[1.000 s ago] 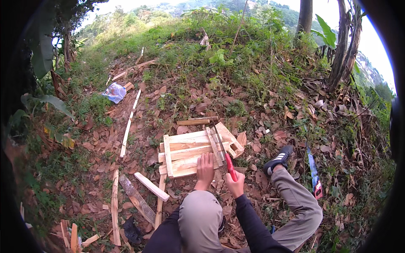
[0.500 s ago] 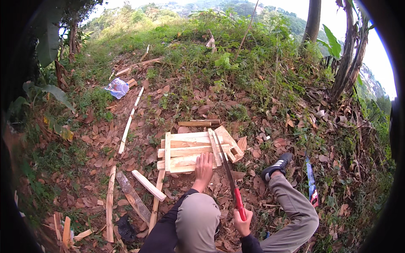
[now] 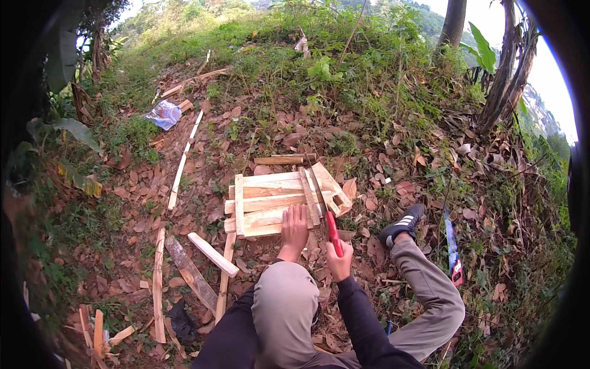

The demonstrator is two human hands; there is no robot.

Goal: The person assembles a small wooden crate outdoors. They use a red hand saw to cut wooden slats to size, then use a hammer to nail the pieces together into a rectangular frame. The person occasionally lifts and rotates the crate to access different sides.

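A small slatted wooden panel (image 3: 270,204) lies on the leaf-covered ground in front of me, its boards joined by crosspieces near both ends. My left hand (image 3: 294,229) lies flat on its near edge, fingers stretched over the lowest board. In my right hand (image 3: 339,261) is the red handle of a handsaw (image 3: 333,231), gripped with the fingers wrapped round it. The saw's blade runs away from me along the panel's right end, beside the right crosspiece. Whether its teeth are in the wood, I cannot tell.
A short wooden piece (image 3: 285,159) lies beyond the panel. Loose strips (image 3: 159,284) and a dark board (image 3: 191,274) are at left. Farther off sits a plastic bag (image 3: 165,115). A second saw-like tool with a blue blade (image 3: 452,246) lies right of my shoe (image 3: 402,226).
My right hand has pushed the saw forward, away from me, along the panel's right end. My left hand stays on the panel. The whole view has shifted slightly.
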